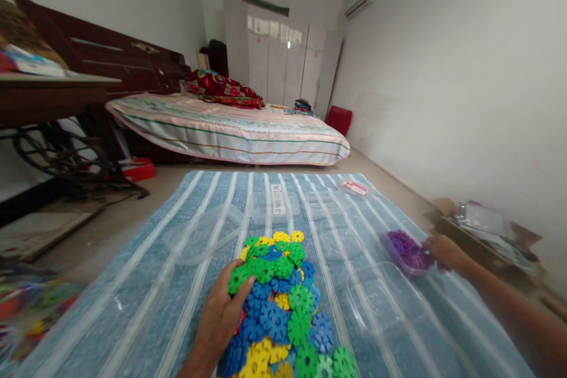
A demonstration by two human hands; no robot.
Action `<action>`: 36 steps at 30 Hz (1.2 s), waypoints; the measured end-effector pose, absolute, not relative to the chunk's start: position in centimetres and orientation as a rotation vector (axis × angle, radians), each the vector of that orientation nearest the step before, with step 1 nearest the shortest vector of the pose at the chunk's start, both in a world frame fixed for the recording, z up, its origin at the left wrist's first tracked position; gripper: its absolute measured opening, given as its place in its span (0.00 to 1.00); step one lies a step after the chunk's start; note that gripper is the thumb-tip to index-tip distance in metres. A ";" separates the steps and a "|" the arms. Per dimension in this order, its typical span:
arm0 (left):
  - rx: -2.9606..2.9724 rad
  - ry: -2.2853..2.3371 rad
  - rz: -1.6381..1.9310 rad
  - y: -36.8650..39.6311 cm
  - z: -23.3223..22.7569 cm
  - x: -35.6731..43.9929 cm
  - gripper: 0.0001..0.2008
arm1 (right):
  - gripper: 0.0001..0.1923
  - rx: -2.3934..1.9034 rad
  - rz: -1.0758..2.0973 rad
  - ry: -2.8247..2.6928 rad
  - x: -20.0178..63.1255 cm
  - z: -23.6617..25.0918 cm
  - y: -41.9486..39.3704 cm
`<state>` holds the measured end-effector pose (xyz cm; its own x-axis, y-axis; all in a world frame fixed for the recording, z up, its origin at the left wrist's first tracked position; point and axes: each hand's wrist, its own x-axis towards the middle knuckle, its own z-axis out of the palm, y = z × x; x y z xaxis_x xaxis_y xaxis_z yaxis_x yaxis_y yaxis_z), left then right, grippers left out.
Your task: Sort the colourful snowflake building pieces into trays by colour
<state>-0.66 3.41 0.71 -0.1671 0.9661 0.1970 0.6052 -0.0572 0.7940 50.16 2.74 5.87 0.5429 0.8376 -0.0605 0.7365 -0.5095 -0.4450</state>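
Observation:
Loose plastic snowflake discs (277, 322) in green, blue and yellow, with a little red, lie heaped on a striped cloth. At the heap's left side is my left hand (225, 301), its thumb and fingers closed around green snowflake discs (241, 274). Far to the right, my right hand (445, 251) grips the near right end of a small clear plastic container (414, 270). Purple pieces (405, 248) fill that container; their shape is too blurred to tell. Just left of and below it, a larger clear plastic box (381, 295) rests on the cloth.
Several more clear plastic boxes and lids, one a clear tray (208, 233), stand across the blue striped cloth (146, 307). A "With love" label (278, 199) lies near the back. Cardboard boxes (482, 242) sit by the right wall; a bed (248, 136) stands beyond.

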 end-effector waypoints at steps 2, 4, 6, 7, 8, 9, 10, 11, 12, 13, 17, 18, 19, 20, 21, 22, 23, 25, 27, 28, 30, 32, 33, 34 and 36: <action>1.666 1.783 1.123 3.1 0.9 -0.5 0.23 | 0.16 -2.398 0.409 -1.344 50.5 7.2 3.0; 1.665 1.773 1.142 2.8 1.0 -0.3 0.23 | 0.18 -2.371 0.415 -1.397 50.4 9.4 3.3; 1.669 1.763 1.162 2.6 0.9 -0.2 0.23 | 0.18 -2.350 0.378 -1.483 49.2 12.0 3.4; 1.671 1.756 1.170 2.5 0.9 -0.1 0.24 | 0.18 -2.348 0.335 -1.580 47.9 13.3 3.5; 1.672 1.747 1.175 2.5 0.8 -0.1 0.24 | 0.17 -2.352 0.287 -1.686 46.3 14.5 3.5; 1.670 1.739 1.179 2.4 0.7 0.0 0.25 | 0.15 -2.323 0.260 -1.783 44.3 15.5 3.5; 1.669 1.730 1.180 2.4 0.6 0.0 0.26 | 0.15 -2.315 0.248 -1.851 42.0 16.2 3.6; 1.669 1.721 1.182 2.4 0.5 0.0 0.26 | 0.14 -2.349 0.218 -1.889 39.5 16.7 3.6; 1.670 1.711 1.186 2.3 0.4 0.0 0.27 | 0.13 -2.321 0.184 -1.969 37.0 16.9 3.8; 1.670 1.702 1.194 2.2 0.4 0.0 0.27 | 0.12 -2.284 0.115 -2.047 34.5 16.8 3.9; 1.648 1.639 1.255 2.0 0.3 0.0 0.25 | 0.10 -2.196 -0.328 -2.277 25.6 15.6 4.0; 1.634 1.617 1.276 1.9 0.3 0.0 0.25 | 0.11 -2.146 -0.406 -2.321 23.8 15.2 3.8; 1.618 1.593 1.301 1.9 0.2 0.0 0.25 | 0.11 -2.087 -0.471 -2.366 22.2 14.8 3.6; 1.603 1.571 1.326 1.8 0.1 0.0 0.24 | 0.12 -2.028 -0.522 -2.424 20.8 14.5 3.3; 1.592 1.553 1.345 1.8 0.0 -0.1 0.24 | 0.12 -1.957 -0.566 -2.485 19.6 14.2 2.9; 1.587 1.538 1.359 1.8 0.0 -0.1 0.24 | 0.12 -1.891 -0.609 -2.537 18.6 13.9 2.7; 1.587 1.526 1.370 1.8 -0.1 -0.1 0.24 | 0.13 -1.834 -0.652 -2.576 17.8 13.8 2.6; 1.590 1.509 1.384 1.8 -0.2 -0.2 0.25 | 0.13 -1.778 -0.741 -2.592 16.8 13.6 2.6; 1.591 1.494 1.399 1.8 -0.2 -0.2 0.25 | 0.13 -1.785 -0.807 -2.565 16.4 13.6 3.1; 1.586 1.491 1.406 1.8 -0.1 -0.2 0.25 | 0.13 -1.781 -0.826 -2.559 16.3 13.7 3.3; 1.574 1.488 1.412 1.7 0.0 -0.3 0.24 | 0.14 -1.748 -0.849 -2.562 16.3 13.9 3.7; 1.554 1.489 1.408 1.7 0.2 -0.3 0.25 | 0.14 -1.727 -0.876 -2.562 16.4 14.2 3.8; 1.544 1.490 1.405 1.7 0.3 -0.3 0.25 | 0.15 -1.733 -0.890 -2.557 16.5 14.3 3.7; 1.535 1.490 1.401 1.6 0.4 -0.3 0.25 | 0.15 -1.743 -0.899 -2.551 16.5 14.4 3.6; 1.516 1.497 1.396 1.6 0.6 -0.2 0.25 | 0.15 -1.760 -0.892 -2.544 16.8 14.8 3.5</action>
